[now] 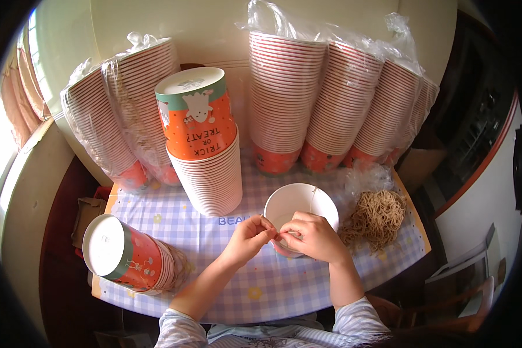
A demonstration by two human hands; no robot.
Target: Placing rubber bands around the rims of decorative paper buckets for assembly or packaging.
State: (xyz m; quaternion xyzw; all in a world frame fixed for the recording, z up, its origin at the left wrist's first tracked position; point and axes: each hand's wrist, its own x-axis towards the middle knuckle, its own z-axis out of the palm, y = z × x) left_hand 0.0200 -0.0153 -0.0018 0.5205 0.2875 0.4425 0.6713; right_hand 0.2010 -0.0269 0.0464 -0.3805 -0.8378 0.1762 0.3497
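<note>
An open white paper bucket (296, 200) stands upright on the table in front of me, its orange outside showing low at the front. A thin string (312, 200) hangs from a hole at its far rim and runs down inside toward my right hand. My left hand (252, 235) and my right hand (313, 236) meet at the bucket's near left rim, thumbs and fingertips pinched together. Between them they seem to grip the string's end, mostly hidden by the fingers. Right of the bucket lies a tangled heap of tan strings (380, 217).
Behind the bucket stand tall plastic-wrapped bucket stacks (287, 93), with more wrapped stacks (101, 122) at the back left. An unwrapped stack (209, 180) has an upside-down orange bucket on top. Strung buckets (130, 255) lie at the left edge of the checked tablecloth (232, 290).
</note>
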